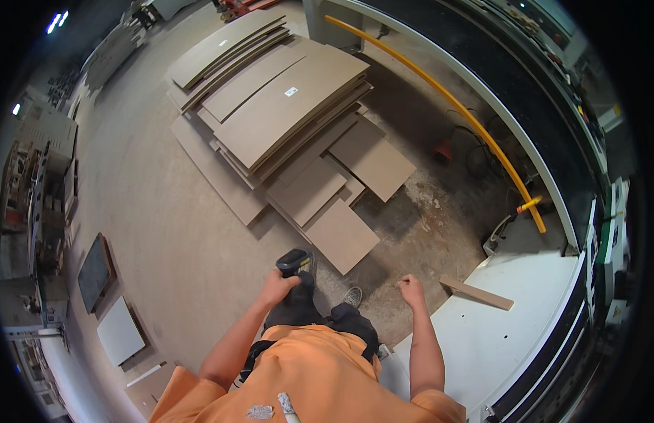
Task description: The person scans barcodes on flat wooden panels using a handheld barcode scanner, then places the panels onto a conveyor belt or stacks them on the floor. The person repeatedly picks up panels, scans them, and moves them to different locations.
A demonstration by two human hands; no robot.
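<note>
My left hand (pixel 276 287) is wrapped around the grip of a black handheld scanner (pixel 293 261), held in front of my left leg. The scanner's handle is mostly hidden by my fingers. On the other side, my right hand (pixel 410 289) hangs in a loose fist in the air, with no object visible in it. It is near a narrow brown board strip (pixel 478 292), apart from it. Ahead of me lies a stack of brown panels (pixel 292 106), several layers high, with small white labels on some. Smaller panels (pixel 342 236) lie at the stack's near end.
A white machine table (pixel 475 345) curves along my right. Beyond it, a yellow bar (pixel 447 95) runs beside the dark machine. Cables (pixel 482 151) lie on the floor beneath. At left, a dark panel (pixel 96 273) and a white panel (pixel 120 331) rest low down.
</note>
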